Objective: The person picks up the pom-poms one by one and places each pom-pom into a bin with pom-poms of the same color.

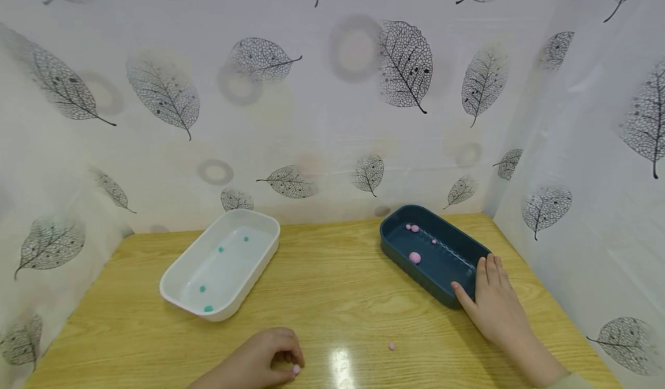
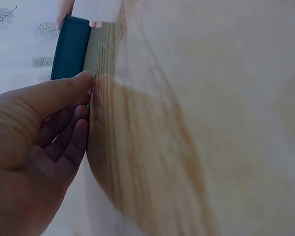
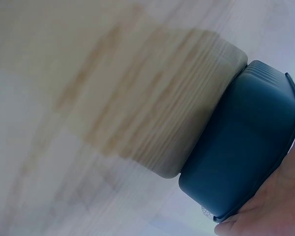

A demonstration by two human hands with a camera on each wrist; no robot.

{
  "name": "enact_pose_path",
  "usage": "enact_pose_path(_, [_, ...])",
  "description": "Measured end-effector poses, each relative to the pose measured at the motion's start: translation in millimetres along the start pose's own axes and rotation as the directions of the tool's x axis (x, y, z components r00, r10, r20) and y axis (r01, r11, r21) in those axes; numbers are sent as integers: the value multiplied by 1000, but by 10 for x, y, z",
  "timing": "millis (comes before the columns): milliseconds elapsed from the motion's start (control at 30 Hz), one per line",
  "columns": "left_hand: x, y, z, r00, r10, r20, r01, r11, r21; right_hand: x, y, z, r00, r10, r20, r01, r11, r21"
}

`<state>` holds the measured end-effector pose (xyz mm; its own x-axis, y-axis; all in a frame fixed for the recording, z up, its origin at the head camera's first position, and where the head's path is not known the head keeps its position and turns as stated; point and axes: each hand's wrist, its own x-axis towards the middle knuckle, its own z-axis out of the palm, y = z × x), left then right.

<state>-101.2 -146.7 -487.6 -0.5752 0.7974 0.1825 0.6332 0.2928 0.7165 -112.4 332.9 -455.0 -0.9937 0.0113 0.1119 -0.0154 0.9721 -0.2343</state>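
Observation:
My left hand (image 1: 260, 359) is low in the head view, pinching a small pink ball (image 1: 296, 369) between thumb and fingertips above the table. In the left wrist view the tips of that hand (image 2: 49, 128) meet, and the ball is hidden. Over the near right end of a dark blue tray (image 1: 426, 276) rests my right hand (image 1: 497, 305), its thumb on the rim and its fingers stretched along the right corner. Several pink balls (image 1: 414, 257) of different sizes lie inside that tray. Another small pink ball (image 1: 392, 347) sits on the table between my hands.
On the left of the wooden table (image 1: 322, 285) stands a white tray (image 1: 254, 273) with several small green balls (image 1: 208, 309) in it. A leaf-patterned sheet (image 1: 332, 129) hangs behind the table and along both sides.

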Motion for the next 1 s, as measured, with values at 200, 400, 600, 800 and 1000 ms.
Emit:
enact_pose_path(200, [5,4,-12,1000,7,-5,-7,1000,7,-5,1,-3,1000,1,-2,-1,1000,-3])
enact_pose_path(400, [34,31,-10,999,-41,-19,40,999,-31,-12,0,-12,1000,7,1,-7,1000,1])
enact_pose_path(600, [144,46,11,991,-127,-38,126,991,-48,-18,-14,-25,1000,10,9,-10,1000,9])
enact_pose_path(800, [312,-3,50,975,-198,-97,185,975,-124,-10,-35,-42,1000,9,1,-9,1000,5])
enact_pose_path(1000, [517,-68,88,963,-177,-201,139,972,-190,-2,-47,-47,1000,9,6,-9,1000,-4])
